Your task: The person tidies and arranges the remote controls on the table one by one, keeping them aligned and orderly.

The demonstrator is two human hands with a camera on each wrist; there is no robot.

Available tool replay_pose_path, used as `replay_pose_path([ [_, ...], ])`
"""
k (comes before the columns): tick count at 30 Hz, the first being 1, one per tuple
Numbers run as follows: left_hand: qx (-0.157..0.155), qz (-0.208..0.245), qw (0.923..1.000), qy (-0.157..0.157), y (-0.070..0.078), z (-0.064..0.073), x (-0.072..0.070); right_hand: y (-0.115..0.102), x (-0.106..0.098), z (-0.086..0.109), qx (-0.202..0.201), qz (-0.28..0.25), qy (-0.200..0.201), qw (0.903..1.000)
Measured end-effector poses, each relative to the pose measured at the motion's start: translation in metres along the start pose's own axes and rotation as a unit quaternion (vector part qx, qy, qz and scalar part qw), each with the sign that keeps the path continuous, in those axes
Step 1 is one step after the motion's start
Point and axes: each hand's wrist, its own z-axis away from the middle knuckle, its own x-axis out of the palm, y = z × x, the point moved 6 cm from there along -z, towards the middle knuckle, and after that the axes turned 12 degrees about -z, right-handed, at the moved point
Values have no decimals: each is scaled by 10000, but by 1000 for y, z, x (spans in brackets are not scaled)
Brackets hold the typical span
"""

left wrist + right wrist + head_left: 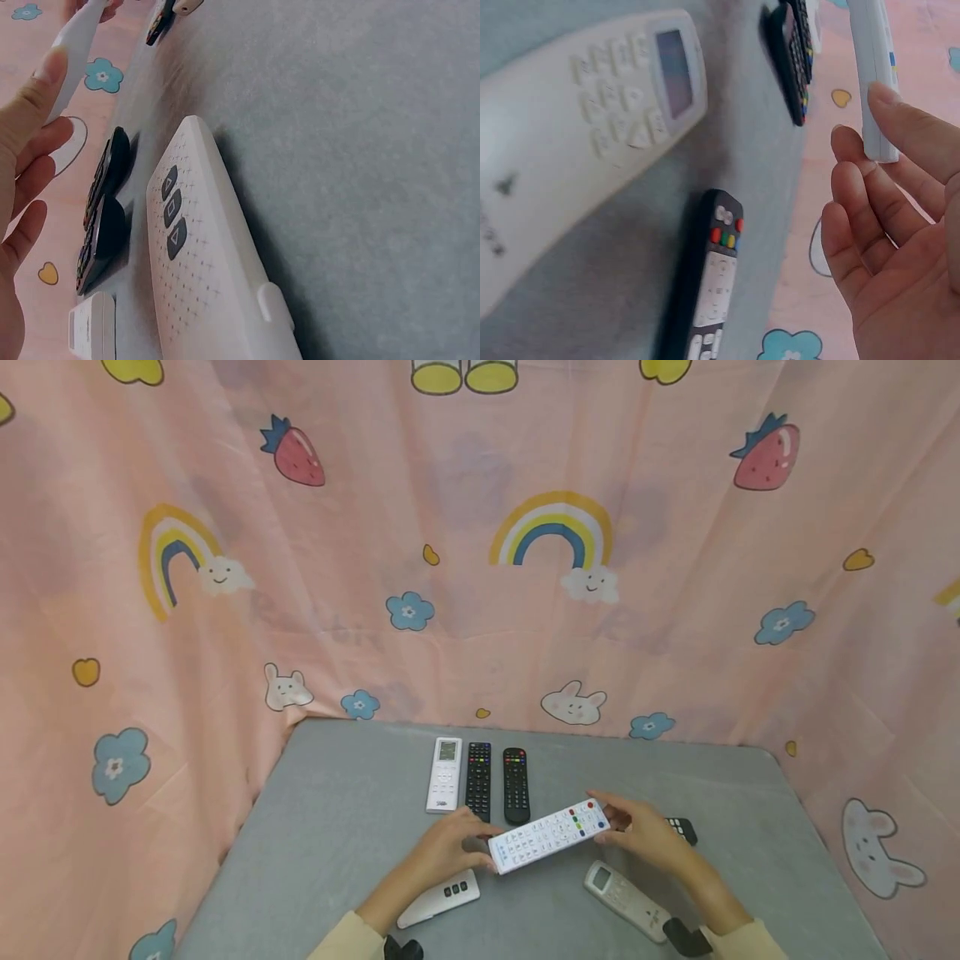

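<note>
A white remote control (550,836) with rows of pale keys and a few coloured buttons is held up over the grey table, tilted with its right end higher. My left hand (448,845) pinches its lower left end between thumb and fingers. At the other end, my right hand (643,832) pinches the corner by the coloured buttons. In the left wrist view the thumb (52,67) lies along the white remote. The right wrist view shows its narrow side edge (877,82) between thumb and fingers.
A white remote with a screen (444,775) and two black remotes (478,781) (516,785) stand in a row behind. Below my left hand lies a white three-button remote (441,897). A beige remote (626,900) and a black-and-white remote (716,277) lie near my right arm. A patterned pink curtain (465,652) hangs behind.
</note>
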Motion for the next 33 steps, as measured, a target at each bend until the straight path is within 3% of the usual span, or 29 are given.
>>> replay_pose_path([
  [10,-22,-195,9992,362,0,-17,5,6,-13,-24,-193,-209,260,9993],
  [15,23,-430,9979,481,-1,-23,8,9,-19,-40,-251,-710,236,9969],
  [22,29,-564,9967,577,1,-31,12,8,-26,-59,-430,-1569,366,9860],
  [33,237,-582,9960,641,3,-44,19,14,-30,-86,-417,-1854,704,9792],
])
